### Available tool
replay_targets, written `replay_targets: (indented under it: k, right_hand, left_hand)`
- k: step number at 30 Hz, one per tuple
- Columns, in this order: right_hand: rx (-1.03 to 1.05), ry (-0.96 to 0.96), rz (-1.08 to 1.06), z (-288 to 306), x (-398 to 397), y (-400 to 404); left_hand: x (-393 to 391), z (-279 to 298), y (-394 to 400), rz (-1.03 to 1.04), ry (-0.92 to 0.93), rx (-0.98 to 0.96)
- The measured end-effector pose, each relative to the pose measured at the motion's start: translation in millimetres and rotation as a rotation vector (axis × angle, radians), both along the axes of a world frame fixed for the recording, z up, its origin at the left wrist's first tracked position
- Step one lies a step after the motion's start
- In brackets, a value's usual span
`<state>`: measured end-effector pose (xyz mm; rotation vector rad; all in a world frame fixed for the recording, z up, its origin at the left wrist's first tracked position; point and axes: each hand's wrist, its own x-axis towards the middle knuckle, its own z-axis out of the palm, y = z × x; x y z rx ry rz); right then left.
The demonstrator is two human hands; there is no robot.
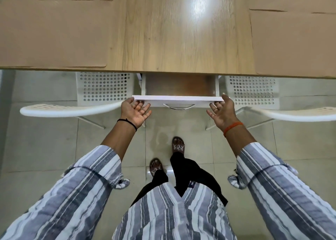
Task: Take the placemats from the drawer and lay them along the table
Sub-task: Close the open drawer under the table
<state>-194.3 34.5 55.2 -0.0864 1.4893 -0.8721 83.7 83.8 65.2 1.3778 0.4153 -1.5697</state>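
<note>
- Head view: two tan placemats already lie on the table (181,39), left placemat (54,36) and right placemat (294,43).
- Drawer (179,100) partly out, looks empty.
- Left hand (135,111) and right hand (221,110) flat-fingered against its front, gripping nothing.
- Guessing the next move is an even push shut.

A white drawer (179,99) stands partly pulled out from under the wooden bench (185,39), its brown inside showing nothing in it. The left hand (136,111) and right hand (222,112), palms up with fingers loose, touch the two ends of the drawer front, either side of its metal handle (179,106). Tan placemats (54,34) lie flat on the bench at left and right (294,43). White perforated chairs (101,90) flank the drawer
</note>
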Motion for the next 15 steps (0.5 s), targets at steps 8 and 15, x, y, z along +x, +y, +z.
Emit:
replay_targets:
  k: [8,15]
  right_hand:
    - [-0.034,-0.061,0.054,-0.7,3.9,-76.9]
    - [-0.039,-0.123,-0.039,-9.0,8.6,-101.3]
  left_hand:
    - [-4.2,3.6,-77.5,0.096,0.011,-0.092]
    - [-0.6,-1.1,-102.4,0.192,0.054,-0.063]
